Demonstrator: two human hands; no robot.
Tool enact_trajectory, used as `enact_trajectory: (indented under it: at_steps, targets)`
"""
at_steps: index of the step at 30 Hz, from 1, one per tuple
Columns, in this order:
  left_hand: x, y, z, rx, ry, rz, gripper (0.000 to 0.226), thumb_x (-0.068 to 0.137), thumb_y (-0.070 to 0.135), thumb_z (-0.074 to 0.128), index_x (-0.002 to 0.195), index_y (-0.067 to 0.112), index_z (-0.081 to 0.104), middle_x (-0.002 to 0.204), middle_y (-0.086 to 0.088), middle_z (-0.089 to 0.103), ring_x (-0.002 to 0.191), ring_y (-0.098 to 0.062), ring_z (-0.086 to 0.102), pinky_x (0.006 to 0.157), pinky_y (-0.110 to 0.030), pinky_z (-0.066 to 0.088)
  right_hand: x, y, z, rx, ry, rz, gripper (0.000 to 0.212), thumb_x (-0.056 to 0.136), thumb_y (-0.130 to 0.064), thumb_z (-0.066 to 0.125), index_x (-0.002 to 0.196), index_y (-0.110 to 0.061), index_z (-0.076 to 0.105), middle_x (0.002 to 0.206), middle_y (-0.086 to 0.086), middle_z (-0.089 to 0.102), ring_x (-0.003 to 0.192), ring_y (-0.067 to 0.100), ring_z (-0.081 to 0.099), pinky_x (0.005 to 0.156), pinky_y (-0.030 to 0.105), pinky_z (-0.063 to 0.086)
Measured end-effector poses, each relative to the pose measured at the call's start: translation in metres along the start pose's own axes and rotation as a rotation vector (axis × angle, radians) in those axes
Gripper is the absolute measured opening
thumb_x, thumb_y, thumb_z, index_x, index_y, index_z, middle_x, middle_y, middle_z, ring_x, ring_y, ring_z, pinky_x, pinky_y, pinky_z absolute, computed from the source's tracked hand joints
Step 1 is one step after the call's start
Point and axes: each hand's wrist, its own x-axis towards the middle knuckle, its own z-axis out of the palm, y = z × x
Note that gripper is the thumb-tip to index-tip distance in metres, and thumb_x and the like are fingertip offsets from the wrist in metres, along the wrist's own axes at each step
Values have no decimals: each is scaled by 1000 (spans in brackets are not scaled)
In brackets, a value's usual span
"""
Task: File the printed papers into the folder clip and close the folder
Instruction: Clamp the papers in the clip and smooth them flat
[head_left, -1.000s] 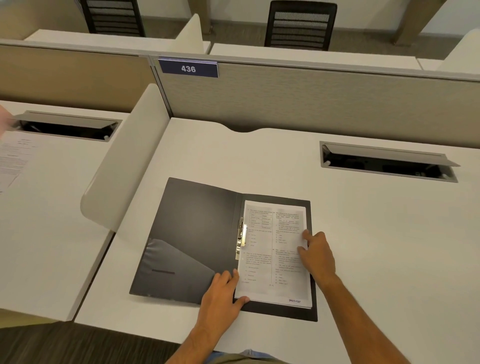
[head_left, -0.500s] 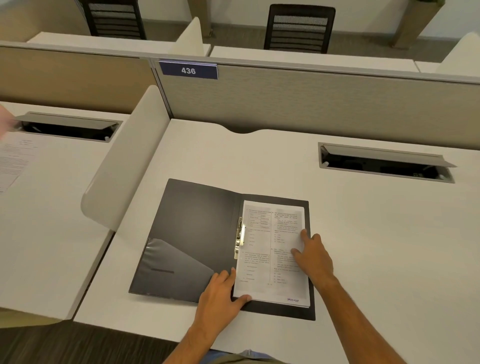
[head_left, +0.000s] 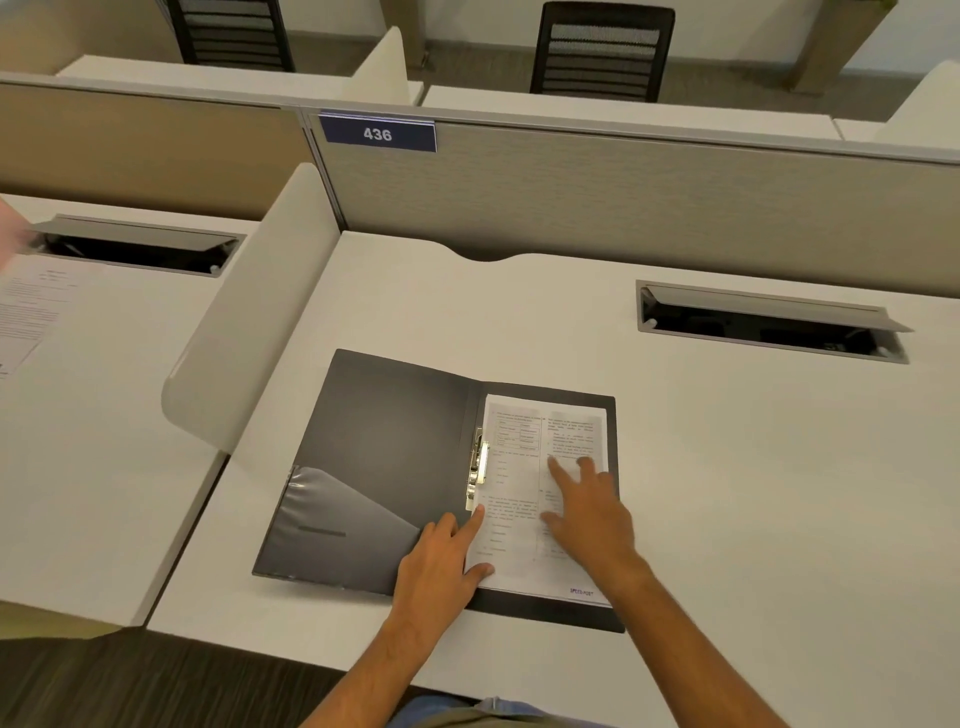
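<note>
A dark grey folder (head_left: 384, 457) lies open on the white desk (head_left: 753, 519). The printed papers (head_left: 514, 467) rest on its right half, their left edge at the metal clip (head_left: 479, 467) along the spine. My left hand (head_left: 441, 566) lies flat at the papers' lower left corner, its index finger stretched toward the clip's lower end and the thumb on the sheet. My right hand (head_left: 587, 509) presses flat on the middle of the papers with fingers spread. Neither hand grips anything.
A clear pocket (head_left: 332, 519) sits on the folder's inside left cover. An open cable tray (head_left: 769, 325) is set into the desk at the right. A curved white divider (head_left: 249, 332) separates the neighbouring desk, where another printed sheet (head_left: 31, 306) lies. Chairs stand beyond the partition.
My right hand has slid left from the papers' right edge onto their middle. My left index finger has stretched up toward the clip. The folder stays open.
</note>
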Motion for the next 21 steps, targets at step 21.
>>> enact_trajectory:
  at_steps: [21]
  targets:
    - [79,8,-77,-222,111,37,36,103,23,68,139,23,67,121,-1,68,107,-20,70,94,-35,63,-9,-27,39,-87,-168,-38,105,87,-55,85,168,-43,18,181,4,10,163,36,24,128,67,33]
